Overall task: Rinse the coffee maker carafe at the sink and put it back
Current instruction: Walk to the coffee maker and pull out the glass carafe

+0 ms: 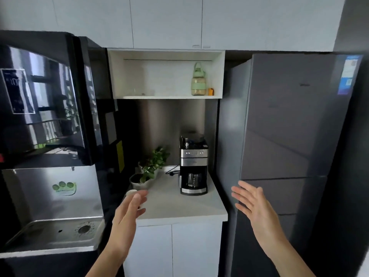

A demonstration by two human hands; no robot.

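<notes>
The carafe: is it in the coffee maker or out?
In. The carafe stands upright in the bay of the coffee maker; neither hand touches it.

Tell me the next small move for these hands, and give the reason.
Probably reach the right hand forward to the carafe, which sits docked in the coffee maker at the back of the counter. Both hands, the left hand included, hover open and empty short of the machine, so nothing is gripped yet.

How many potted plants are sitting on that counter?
2. One leafy plant stands at the back of the counter, left of the coffee maker; another pot sits just in front of it. Leaves may hide more.
</notes>
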